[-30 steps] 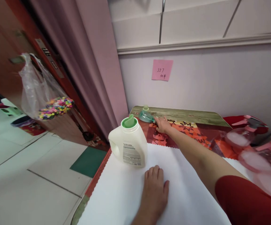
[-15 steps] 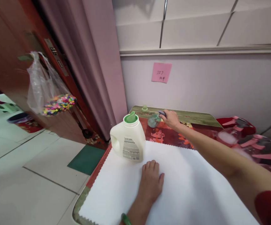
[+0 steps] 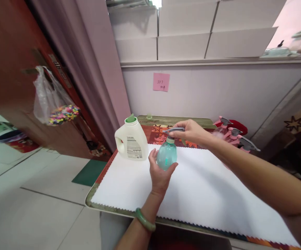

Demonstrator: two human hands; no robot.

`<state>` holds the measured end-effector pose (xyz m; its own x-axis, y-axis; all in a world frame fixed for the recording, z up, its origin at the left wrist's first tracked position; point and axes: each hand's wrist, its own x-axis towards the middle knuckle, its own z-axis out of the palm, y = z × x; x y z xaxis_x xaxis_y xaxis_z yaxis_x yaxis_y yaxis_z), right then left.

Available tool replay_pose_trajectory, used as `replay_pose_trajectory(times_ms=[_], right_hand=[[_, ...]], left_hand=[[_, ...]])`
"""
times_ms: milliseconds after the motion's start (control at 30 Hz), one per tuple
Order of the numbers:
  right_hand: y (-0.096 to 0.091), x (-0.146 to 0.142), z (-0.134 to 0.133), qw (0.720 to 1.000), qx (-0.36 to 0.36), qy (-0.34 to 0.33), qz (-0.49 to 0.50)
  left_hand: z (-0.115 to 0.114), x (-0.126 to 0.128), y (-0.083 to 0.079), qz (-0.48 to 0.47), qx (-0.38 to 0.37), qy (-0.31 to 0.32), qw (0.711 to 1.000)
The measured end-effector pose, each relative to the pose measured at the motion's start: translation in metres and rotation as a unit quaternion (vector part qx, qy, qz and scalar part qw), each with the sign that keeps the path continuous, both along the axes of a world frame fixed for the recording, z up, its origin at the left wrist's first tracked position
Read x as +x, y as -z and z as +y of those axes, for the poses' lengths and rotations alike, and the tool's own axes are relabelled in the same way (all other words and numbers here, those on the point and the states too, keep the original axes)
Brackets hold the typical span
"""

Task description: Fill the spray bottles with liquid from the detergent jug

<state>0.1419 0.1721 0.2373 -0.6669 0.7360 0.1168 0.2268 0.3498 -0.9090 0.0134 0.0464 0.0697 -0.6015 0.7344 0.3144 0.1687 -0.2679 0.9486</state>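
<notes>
A teal, see-through spray bottle (image 3: 166, 157) with a grey trigger head is held upright over the white sheet. My right hand (image 3: 192, 132) grips it by the trigger head from above. Around the lower body of the bottle curves my left hand (image 3: 158, 175), thumb on the right side and fingers on the left; a green bangle is on that wrist. Left of the bottle stands a cream detergent jug (image 3: 132, 143) with a green pouring spout in its open neck. A small pale green cap (image 3: 149, 117) sits behind the jug on the table.
The white sheet (image 3: 205, 191) covers most of the table. Several pink spray bottles (image 3: 230, 133) stand at the right rear near a red basin (image 3: 237, 126). A pink note (image 3: 161, 82) is on the wall. A bag of colourful pieces (image 3: 62, 114) hangs from the door.
My right hand has brought the spray bottle from the table's far side towards me. My left hand has risen off the sheet and closed around its body. The view has shifted right.
</notes>
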Motion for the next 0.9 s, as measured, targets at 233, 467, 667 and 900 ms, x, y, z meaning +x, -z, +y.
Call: replay_pose_trajectory(times_ms=[233,467,667,900], right_hand=[[0.075,0.028,-0.031,0.956,-0.138,0.030,0.257],[0.099,0.015,-0.073,0.889,-0.333,-0.084,0.302],[0.088,-0.005,-0.082,0.864,-0.313,0.186,0.347],[0.094,-0.011,-0.101,0.847,-0.320,0.229,0.358]], left_hand=[[-0.038,0.001,-0.026,-0.067,0.002,0.126,0.990],[-0.057,-0.008,-0.030,-0.060,-0.073,0.374,0.923],[-0.065,0.004,-0.022,0.181,0.013,0.099,0.978],[-0.062,0.014,-0.019,0.410,0.022,-0.013,0.912]])
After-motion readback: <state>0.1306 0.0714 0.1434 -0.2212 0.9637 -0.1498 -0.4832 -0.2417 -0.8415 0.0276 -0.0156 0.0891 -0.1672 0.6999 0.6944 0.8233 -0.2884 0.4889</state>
